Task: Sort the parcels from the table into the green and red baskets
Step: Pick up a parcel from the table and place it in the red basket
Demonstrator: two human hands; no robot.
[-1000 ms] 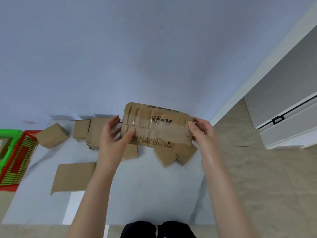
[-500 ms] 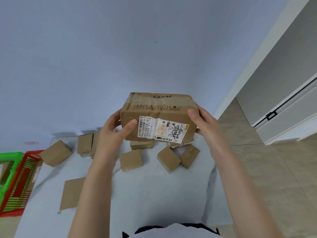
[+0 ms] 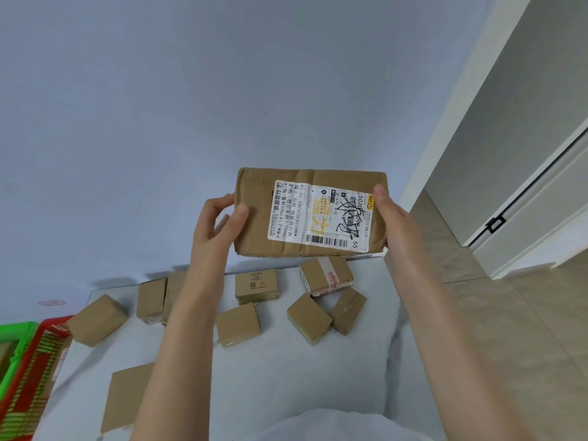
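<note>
A large brown cardboard parcel (image 3: 254, 214) with a white shipping label facing me is held up in the air above the table. My left hand (image 3: 219, 224) grips its left end, thumb on the front. My right hand (image 3: 393, 221) grips its right end, thumb over the label's edge. Several smaller brown parcels lie on the white table (image 3: 286, 377) below, among them one with red tape (image 3: 326, 275) and a flat one (image 3: 127, 396) near the front left. A red basket (image 3: 35, 370) and a green basket (image 3: 12, 338) stand at the table's left.
A pale blue wall rises behind the table. To the right there is a beige tiled floor (image 3: 509, 345) and a white door with a black latch (image 3: 494, 224). My white shirt shows at the bottom edge.
Both hands have lifted the large parcel higher and turned it, so the shipping label now faces me fully instead of the taped side. My view has tilted upward.
</note>
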